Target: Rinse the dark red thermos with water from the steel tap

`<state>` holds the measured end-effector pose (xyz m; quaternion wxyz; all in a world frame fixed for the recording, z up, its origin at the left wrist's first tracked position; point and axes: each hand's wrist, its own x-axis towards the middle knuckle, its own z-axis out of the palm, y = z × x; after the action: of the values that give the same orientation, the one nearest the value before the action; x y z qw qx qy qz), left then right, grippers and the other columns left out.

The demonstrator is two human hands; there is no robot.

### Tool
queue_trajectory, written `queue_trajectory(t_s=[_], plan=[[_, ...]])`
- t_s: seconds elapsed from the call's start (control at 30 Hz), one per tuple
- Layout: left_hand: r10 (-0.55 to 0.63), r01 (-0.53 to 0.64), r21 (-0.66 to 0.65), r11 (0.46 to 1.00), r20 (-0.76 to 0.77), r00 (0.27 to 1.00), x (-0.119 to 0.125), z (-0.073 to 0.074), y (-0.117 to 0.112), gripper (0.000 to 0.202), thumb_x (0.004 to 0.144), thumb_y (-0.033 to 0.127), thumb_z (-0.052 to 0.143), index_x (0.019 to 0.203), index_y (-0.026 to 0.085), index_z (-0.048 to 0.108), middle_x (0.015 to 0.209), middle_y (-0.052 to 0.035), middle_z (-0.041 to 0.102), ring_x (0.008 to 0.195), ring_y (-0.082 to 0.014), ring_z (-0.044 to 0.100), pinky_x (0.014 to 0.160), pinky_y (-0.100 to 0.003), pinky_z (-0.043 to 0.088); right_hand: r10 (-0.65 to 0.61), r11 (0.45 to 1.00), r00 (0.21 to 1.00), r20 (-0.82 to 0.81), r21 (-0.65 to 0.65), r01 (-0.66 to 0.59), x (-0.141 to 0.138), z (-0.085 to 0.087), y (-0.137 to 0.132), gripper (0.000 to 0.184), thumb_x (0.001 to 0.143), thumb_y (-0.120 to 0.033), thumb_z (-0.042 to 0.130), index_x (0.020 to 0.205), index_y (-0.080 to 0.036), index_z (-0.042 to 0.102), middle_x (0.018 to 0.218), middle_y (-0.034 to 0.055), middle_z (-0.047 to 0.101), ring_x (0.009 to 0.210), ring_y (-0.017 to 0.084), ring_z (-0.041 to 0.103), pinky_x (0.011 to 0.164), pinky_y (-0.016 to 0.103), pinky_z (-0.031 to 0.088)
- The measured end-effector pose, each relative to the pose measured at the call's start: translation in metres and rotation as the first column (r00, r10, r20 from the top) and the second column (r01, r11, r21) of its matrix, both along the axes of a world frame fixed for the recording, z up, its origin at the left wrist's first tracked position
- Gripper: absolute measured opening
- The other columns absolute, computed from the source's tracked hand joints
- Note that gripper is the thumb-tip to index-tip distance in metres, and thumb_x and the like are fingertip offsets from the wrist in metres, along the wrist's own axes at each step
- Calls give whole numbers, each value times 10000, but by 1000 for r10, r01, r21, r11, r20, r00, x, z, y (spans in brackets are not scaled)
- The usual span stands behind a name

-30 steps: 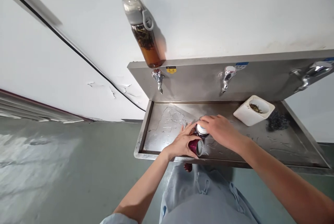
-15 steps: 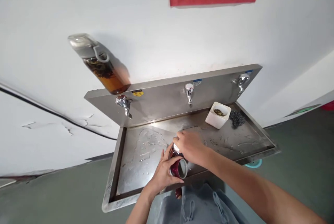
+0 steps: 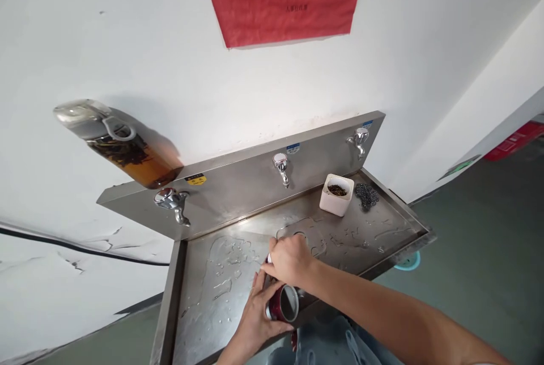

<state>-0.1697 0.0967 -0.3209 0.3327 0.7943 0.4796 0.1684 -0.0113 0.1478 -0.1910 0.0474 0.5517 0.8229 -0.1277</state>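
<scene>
My left hand (image 3: pixel 257 317) is closed around a dark red cup (image 3: pixel 287 303), its open mouth tilted toward me and its inside pale grey. The same fingers also reach round a dark red flask, mostly hidden between my hands. Over the flask's top my right hand (image 3: pixel 290 258) is closed in a fist-like grip on its white lid (image 3: pixel 269 258), of which just a sliver shows. Both hands are above the front part of a wet steel sink (image 3: pixel 242 266).
A white square tub (image 3: pixel 335 206) with tea leaves stands in the sink beside a steel scourer (image 3: pixel 366 196). Three taps, the middle one (image 3: pixel 281 168) among them, line the backsplash. A tea bottle (image 3: pixel 127 149) rests on its ledge. A red notice (image 3: pixel 289 19) hangs above.
The view has shifted, so more of the red notice shows. My right hand has turned over the lid and now covers more of it. My left hand keeps its hold on the cup.
</scene>
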Motion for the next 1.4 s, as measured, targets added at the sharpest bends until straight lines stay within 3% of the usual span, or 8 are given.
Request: queue_trajectory(t_s=[0.27, 0.47, 0.6, 0.7, 0.87, 1.07, 1.23, 1.4], plan=[[38, -32, -79, 996, 80, 996, 4, 5, -2, 808, 465, 546, 864, 1188, 230, 689, 1494, -172, 397, 1422, -438, 258, 1123, -574, 308, 117, 993, 989, -92, -17, -119, 9, -1, -5, 298, 757, -244, 739, 1010, -100, 676, 986, 174, 689, 823, 263, 688, 679, 341, 531], [65, -57, -69, 996, 120, 991, 17, 7, -4, 609, 515, 545, 833, 997, 181, 757, 1333, -182, 525, 1386, -441, 325, 1059, -542, 421, -36, 994, 964, -263, 87, 60, 8, -25, -21, 283, 854, -258, 646, 1062, -67, 647, 967, 194, 656, 924, 305, 649, 785, 410, 524], [64, -56, -66, 996, 133, 989, 10, 12, -13, 680, 588, 568, 799, 1155, 207, 698, 1575, -155, 205, 1441, -455, 181, 1096, -581, 347, -125, 971, 886, -447, 127, 201, 32, -51, -38, 395, 893, -284, 593, 1268, -180, 527, 1142, 138, 616, 920, 244, 645, 735, 353, 545], [57, -52, -40, 998, 159, 986, -9, 34, -15, 682, 618, 538, 800, 1198, 205, 662, 1623, -129, 3, 1450, -439, 163, 1097, -537, 367, -211, 934, 782, -587, 116, 339, 59, -81, -54, 433, 931, -199, 432, 1361, -176, 383, 1254, 167, 550, 1000, 228, 624, 855, 400, 529], [77, -24, 267, 963, -189, 979, -28, 105, 10, 561, 708, 243, 776, 1231, 199, 576, 1328, -145, 567, 1349, -366, 418, 1120, -603, 302, -239, 940, 672, -701, 8, 342, 61, -133, -71, 896, 690, -270, 720, 1448, -192, 248, 1421, 205, 449, 1256, 355, 510, 996, 510, 461], [-59, 369, 289, 884, -713, 699, 29, 155, 45, 494, 817, 60, 560, 1293, 189, 521, 1175, -133, 613, 999, -269, 638, 798, -383, 558, -329, 896, 596, -732, -42, 443, 15, -146, -59, 966, 644, -259, 778, 1436, -149, 237, 1449, 247, 425, 1328, 382, 434, 1071, 550, 371], [-182, 509, 183, 841, -791, 584, 62, 153, 53, 434, 763, -49, 426, 1086, 145, 641, 1009, -117, 682, 936, -265, 662, 809, -360, 542, -374, 838, 646, -665, 56, 543, -12, -126, -49, 686, 640, -280, 765, 1246, -147, 472, 1163, 176, 666, 1051, 295, 658, 908, 396, 527], [-312, 556, 196, 807, -658, 685, 50, 115, 79, 440, 676, 28, 511, 1027, 232, 680, 1149, -75, 672, 1052, -254, 635, 927, -397, 493, -451, 777, 732, -512, 178, 603, -10, -126, -27, 528, 564, -339, 779, 1037, -222, 575, 931, 14, 750, 773, 211, 724, 698, 267, 581]])
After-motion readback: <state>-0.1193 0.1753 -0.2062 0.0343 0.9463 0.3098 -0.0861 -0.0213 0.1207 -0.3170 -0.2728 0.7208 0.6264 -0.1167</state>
